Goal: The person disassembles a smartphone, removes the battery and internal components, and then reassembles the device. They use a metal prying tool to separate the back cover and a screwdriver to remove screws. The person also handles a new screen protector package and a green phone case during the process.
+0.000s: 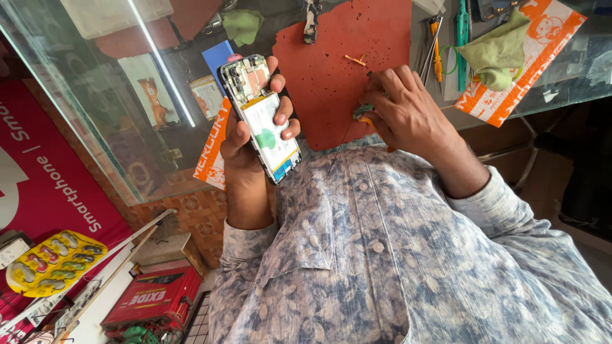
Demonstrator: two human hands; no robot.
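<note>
Glass counter [83, 121], patterned tile floor [197, 213]

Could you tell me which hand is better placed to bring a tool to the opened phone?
Probably the right hand: it rests on the red mat, closed around a small tool. The left hand is fully occupied gripping the phone.

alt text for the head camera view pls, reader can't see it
The left hand holds up an opened phone with its insides exposed. The right hand grips a small tool on a red mat on a glass counter.
</note>
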